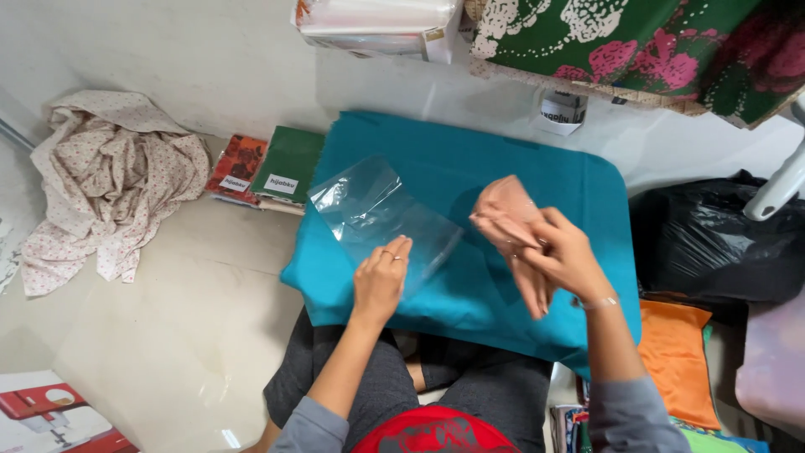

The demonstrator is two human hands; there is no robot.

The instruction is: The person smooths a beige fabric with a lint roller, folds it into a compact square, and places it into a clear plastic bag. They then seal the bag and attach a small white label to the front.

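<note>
The person sits on the floor with a teal cloth (470, 180) spread over the lap and out across the pale tiles. The left hand (379, 281) lies palm down, fingers loosely together, pressing the near edge of a clear plastic bag (377, 214) that rests flat on the teal cloth; it pins the bag rather than grips it, and the bag stretches away from the fingertips toward the wall. The right hand (563, 256) is closed around a folded peach-pink fabric (507, 218), pinched between thumb and fingers and lifted just off the teal cloth, a short way to the right of the bag.

It looks to me like the packing step: the folded piece is ready and the bag is held in place, but the bag's mouth does not appear to be opened. I cannot tell which end of the bag is the open one. To my eye the next move calls for the pinning fingers to part the mouth and hold it wide, and for the fold to be kept tight and flat so that it slides in without bunching; the film looks thin and slippery, so it could shift or cling shut.

Beyond the left hand lie two packed folded fabrics (264, 168) by the wall, and farther left a crumpled floral sheet (109, 180). Beyond the right hand sits a black plastic sack (713, 243), with an orange cloth (675, 356) nearer.
</note>
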